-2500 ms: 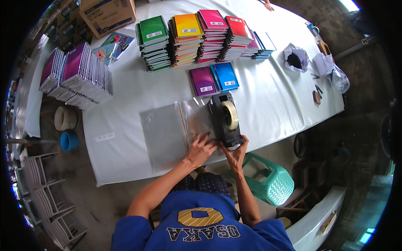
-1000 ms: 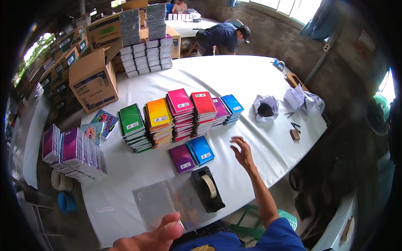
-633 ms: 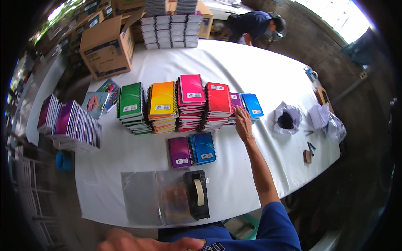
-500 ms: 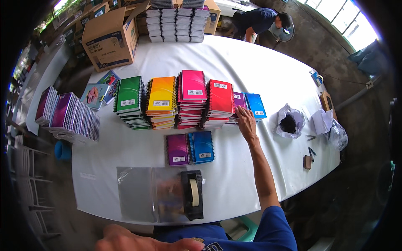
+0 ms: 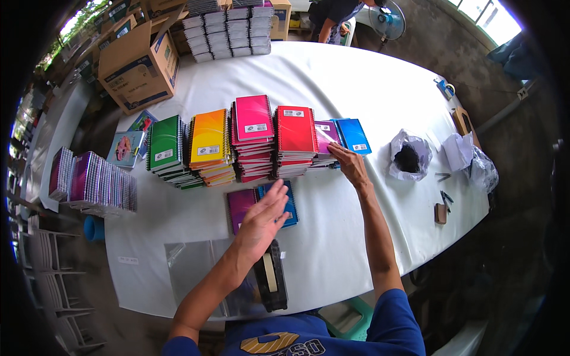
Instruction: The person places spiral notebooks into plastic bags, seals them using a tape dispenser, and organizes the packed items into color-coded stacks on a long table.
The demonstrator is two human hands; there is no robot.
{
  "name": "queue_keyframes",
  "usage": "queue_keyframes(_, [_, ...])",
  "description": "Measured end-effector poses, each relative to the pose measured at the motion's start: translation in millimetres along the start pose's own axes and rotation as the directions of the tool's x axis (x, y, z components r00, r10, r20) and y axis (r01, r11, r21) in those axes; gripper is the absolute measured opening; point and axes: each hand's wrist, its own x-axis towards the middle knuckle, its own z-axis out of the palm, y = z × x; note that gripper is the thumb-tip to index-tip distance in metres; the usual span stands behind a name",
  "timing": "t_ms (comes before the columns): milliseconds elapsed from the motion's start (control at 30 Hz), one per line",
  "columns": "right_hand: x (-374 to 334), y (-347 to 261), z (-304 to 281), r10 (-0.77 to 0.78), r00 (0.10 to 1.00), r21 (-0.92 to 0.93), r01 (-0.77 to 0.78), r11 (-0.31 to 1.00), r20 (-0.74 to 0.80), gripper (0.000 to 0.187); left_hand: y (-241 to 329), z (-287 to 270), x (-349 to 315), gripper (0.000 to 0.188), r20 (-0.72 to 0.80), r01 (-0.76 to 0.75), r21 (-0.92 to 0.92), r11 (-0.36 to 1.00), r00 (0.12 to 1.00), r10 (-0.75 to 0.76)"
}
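My right hand (image 5: 351, 166) is at the near right corner of the purple notebook (image 5: 326, 134) on a low stack, its fingers pinched on that edge. A blue notebook (image 5: 354, 136) lies just right of it. In mid-air my left hand (image 5: 261, 221) is open, fingers stretched out, holding nothing. Beneath and beyond it a second purple notebook (image 5: 238, 203) and another blue notebook (image 5: 291, 207) lie side by side, partly hidden. Close to my body are clear plastic sleeves (image 5: 196, 267) and a black tape dispenser (image 5: 271, 282), which my left forearm partly covers.
Stacks of green (image 5: 164, 142), yellow (image 5: 209, 135), pink (image 5: 253, 115) and red notebooks (image 5: 297, 127) stand in a row. Bundled notebooks (image 5: 98, 181) sit at left, a carton (image 5: 139, 68) behind. At right are a plastic bag (image 5: 409, 157) and a stapler (image 5: 446, 202). A person (image 5: 332, 21) is beyond.
My left hand has risen from near my body to above the front pair of notebooks. My right hand remains at the purple stack, now lower on its edge. The view has shifted slightly.
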Motion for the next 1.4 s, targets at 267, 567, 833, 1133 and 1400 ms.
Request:
queue_keyframes(267, [-13.2, 15.8, -27.2, 0.305, 0.885, 0.360, -0.172, 0.917, -0.353, 0.025, -68.5, 2.9, 58.2, 0.070, 0.173, 0.292, -0.147, 0.945, 0.948, -0.266])
queue_keyframes(567, [-90.6, -178.8, -25.1, -0.289, 0.957, 0.136, 0.291, 0.947, -0.038, 0.027, -36.7, -44.1, 44.8, 0.049, 0.108, 0.146, -0.252, 0.957, 0.987, -0.122])
queue_keyframes(833, [-107.6, -139.4, 116.4, 0.604, 0.796, -0.100, -0.599, 0.795, 0.035, 0.054, -0.3, -151.6, -27.3, 0.050, -0.266, -0.104, -0.025, 0.994, 0.959, 0.094])
queue_keyframes(1133, [-71.4, -203.4, 37.5, 0.568, 0.708, 0.705, -0.648, 0.289, 0.418, 0.032, -20.4, -185.2, -47.9, 0.088, -0.110, -0.004, -0.289, 0.957, 0.994, -0.029])
queue_keyframes(1400, [-61.2, -236.7, 112.9, 0.307, 0.947, 0.282, -0.322, 0.904, 0.098, 0.035, -15.5, -189.1, -54.8, 0.051, -0.292, -0.080, -0.144, 0.986, 0.956, 0.035])
